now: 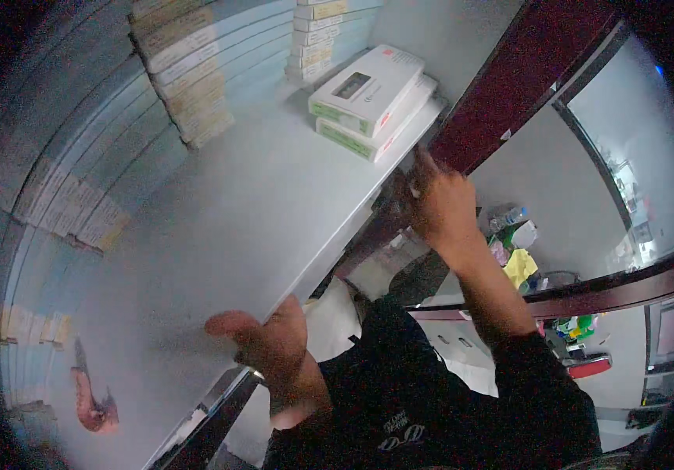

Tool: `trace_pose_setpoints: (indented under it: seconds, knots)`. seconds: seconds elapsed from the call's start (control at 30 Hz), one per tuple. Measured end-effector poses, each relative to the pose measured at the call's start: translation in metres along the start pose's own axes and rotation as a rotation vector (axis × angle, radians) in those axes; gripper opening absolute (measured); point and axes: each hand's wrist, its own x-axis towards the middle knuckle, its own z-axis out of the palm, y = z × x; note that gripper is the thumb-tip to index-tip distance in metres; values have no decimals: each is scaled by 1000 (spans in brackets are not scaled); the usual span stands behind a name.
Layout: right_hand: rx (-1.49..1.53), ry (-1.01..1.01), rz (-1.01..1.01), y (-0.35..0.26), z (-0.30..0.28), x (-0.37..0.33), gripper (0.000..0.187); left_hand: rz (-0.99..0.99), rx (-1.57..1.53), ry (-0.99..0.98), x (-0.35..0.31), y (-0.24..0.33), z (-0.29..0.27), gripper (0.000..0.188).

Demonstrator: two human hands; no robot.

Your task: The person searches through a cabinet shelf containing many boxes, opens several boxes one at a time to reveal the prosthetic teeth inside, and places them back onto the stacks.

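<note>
A white tabletop (pixel 219 219) slants across the view. At its near edge is my left hand (pixel 270 341), thumb and fingers apart, the fingers reaching over the surface with nothing visible in them. Farther right along the same edge, my right hand (pixel 443 204) has its index finger stretched toward the corner. Its other fingers are curled, and what they hold, if anything, is blurred and hidden. Just beyond that hand lie two stacked flat boxes: a white box with a dark picture (pixel 376 82) on top and a white box with a green end (pixel 353 141) below.
Tall stacks of flat boxes (pixel 188 86) line the far and left sides. A small tool with a grey blade and reddish-brown handle (pixel 86 395) lies at the lower left. A dark red panel (pixel 501 86) rises at the right, with a plastic bottle (pixel 509 218) and yellow cloth-like item (pixel 519 268) nearby.
</note>
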Motion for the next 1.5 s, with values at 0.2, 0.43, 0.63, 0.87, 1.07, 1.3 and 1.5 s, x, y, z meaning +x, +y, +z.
trace_pose_setpoints:
  seconds: [0.2,0.43,0.63,0.87,1.07,1.3,1.5]
  knots:
    - [-134,-187,43,-5,-10,8,92,-509,-812,226,16,43,14,69]
    - [-88,-116,117,-11,0,11,101,-460,-913,61,12,37,8,90]
    - [-84,-117,75,-11,-6,12,102,-415,-877,17,14,27,-2,92]
    - [-144,-141,64,-7,1,18,104,-537,-1719,-39,15,13,-2,88]
    - [-138,-62,24,2,8,16,88,-472,-1035,-30,15,24,0,88]
    - [-117,-123,77,13,8,26,91,-407,-1071,-25,12,17,10,88]
    - [-79,-111,55,12,6,20,84,-438,-1135,-55,10,6,7,86]
